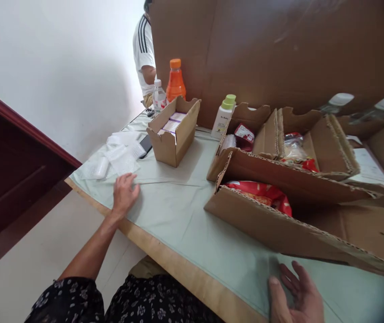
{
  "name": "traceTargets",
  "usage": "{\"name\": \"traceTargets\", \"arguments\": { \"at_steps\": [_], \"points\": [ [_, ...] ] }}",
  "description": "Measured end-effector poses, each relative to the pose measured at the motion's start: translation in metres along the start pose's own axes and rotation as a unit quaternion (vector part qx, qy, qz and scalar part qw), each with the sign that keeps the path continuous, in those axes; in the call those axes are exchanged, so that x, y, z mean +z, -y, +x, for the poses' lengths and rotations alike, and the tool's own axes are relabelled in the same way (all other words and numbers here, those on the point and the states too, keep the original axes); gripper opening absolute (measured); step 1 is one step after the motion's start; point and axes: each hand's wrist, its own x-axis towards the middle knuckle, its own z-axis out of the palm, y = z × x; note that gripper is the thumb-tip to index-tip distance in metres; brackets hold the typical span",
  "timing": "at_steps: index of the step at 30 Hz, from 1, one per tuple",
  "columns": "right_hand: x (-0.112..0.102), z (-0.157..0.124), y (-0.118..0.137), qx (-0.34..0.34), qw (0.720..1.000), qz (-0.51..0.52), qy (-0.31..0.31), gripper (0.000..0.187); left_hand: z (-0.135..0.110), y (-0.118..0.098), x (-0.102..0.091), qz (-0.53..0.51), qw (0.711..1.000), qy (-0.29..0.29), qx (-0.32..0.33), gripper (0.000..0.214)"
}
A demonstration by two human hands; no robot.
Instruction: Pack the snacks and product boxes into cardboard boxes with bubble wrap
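My left hand [123, 193] lies flat on the pale green table cover [178, 211], fingers stretched toward a clear plastic bag [123, 159] and holding nothing. My right hand [296, 296] hovers open at the table's near edge, fingers spread, just in front of a large open cardboard box [279, 224] with a red packet [262, 194] inside. A small open carton [173, 131] holding white and purple packs stands further back.
More open cartons [313, 139] with snack packets fill the right side. A white bottle with a green cap [223, 116], an orange drink bottle [175, 80] and a water bottle [159, 96] stand at the back. A phone [145, 144] lies near the bags. Another person in a white shirt [143, 54] sits behind a cardboard wall [279, 49].
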Motion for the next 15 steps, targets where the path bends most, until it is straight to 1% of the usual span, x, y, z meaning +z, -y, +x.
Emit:
{"name": "traceTargets", "arguments": {
  "at_steps": [1,3,5,7,9,11,13,15],
  "points": [
    [-0.001,0.001,0.002,-0.002,1.000,-0.013,0.004,0.086,0.012,0.010,-0.005,0.020,1.000,-0.007,-0.017,0.042],
    [-0.001,0.002,0.004,-0.010,1.000,-0.029,0.004,0.084,0.033,0.024,-0.010,0.049,0.998,-0.005,-0.042,0.038],
    [0.000,0.003,0.002,-0.032,0.999,-0.038,-0.005,0.083,0.047,0.031,-0.011,0.068,0.996,0.007,-0.058,0.028],
    [0.002,0.005,-0.004,-0.067,0.997,-0.046,-0.019,0.077,0.055,0.033,-0.010,0.077,0.994,0.015,-0.071,0.026],
    [0.003,0.008,-0.010,-0.101,0.993,-0.052,-0.030,0.069,0.058,0.031,-0.010,0.077,0.994,0.018,-0.076,0.026],
    [0.002,0.010,-0.014,-0.124,0.990,-0.057,-0.037,0.062,0.056,0.029,-0.015,0.065,0.995,0.017,-0.075,0.025],
    [0.001,0.007,-0.015,-0.139,0.988,-0.058,-0.046,0.057,0.048,0.024,-0.024,0.041,0.997,0.015,-0.071,0.025],
    [0.000,-0.001,-0.011,-0.143,0.987,-0.053,-0.056,0.052,0.033,0.013,-0.035,0.006,0.998,0.017,-0.058,0.024]
  ]
}}
